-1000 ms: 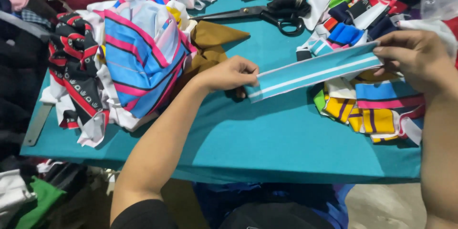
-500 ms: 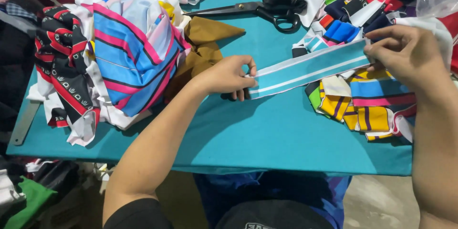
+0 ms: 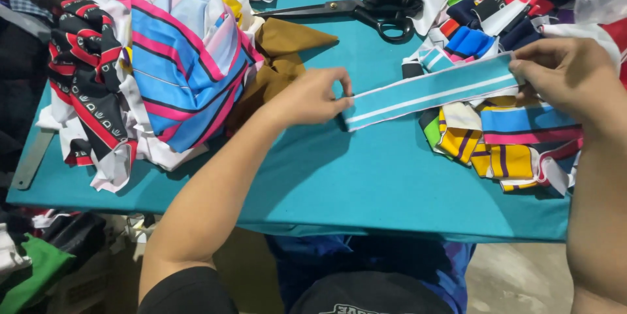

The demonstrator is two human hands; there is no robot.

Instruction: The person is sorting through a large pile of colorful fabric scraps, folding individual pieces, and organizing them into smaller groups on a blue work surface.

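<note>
Head view: one picture, looking down on a table [image 3: 366,190] covered in teal cloth.
Strip: a long teal fabric band [image 3: 428,90] with white stripes along its length, stretched in a slant line between both hands, above the table top near its middle.
Left hand [image 3: 312,98]: closed in a pinch on the lower left end of the band, thumb and fingers pressed together.
Right hand [image 3: 567,75]: closed in a pinch on the upper right end, fingers bent over the edge.
Handling of the strip: I judge it very light, soft and limp; it looks like ribbed knit, so it probably gives a little when pulled. It keeps flat only under tension, so the two short ends are the good places to hold; held in the middle, it would sag and fold.
Slip and damage: matte cloth, not slippery, not fragile.
Pile at right: small folded bands [image 3: 506,147] in yellow, blue, pink and green, lying under the strip.
Pile at left: larger striped fabric pieces [image 3: 186,59] in blue and pink, beside black and red ones, heaped and wrinkled.
Brown cloth [image 3: 284,46]: plain, folded, just beside the left hand.
Scissors [image 3: 366,10]: big, black handles, metal blades, hard and stiff, lying well behind the strip.
</note>
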